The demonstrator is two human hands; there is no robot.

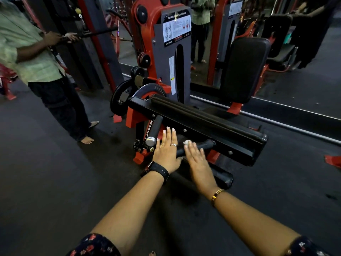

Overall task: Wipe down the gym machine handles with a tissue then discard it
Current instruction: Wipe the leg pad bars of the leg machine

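Flat and open, left hand (167,150) beside right hand (196,157), its fingertips on white tissue (186,142) against handle (200,146)

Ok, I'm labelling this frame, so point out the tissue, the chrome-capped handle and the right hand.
tissue (186,143), head view, on the white wad at the fingertips.
chrome-capped handle (155,126), head view, on its black grip.
right hand (197,159), head view, on its back.

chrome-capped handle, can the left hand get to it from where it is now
Probably yes: the left hand lies flat right beside the chrome-capped handle, fingers open, with nothing between them. The right hand has the tissue.
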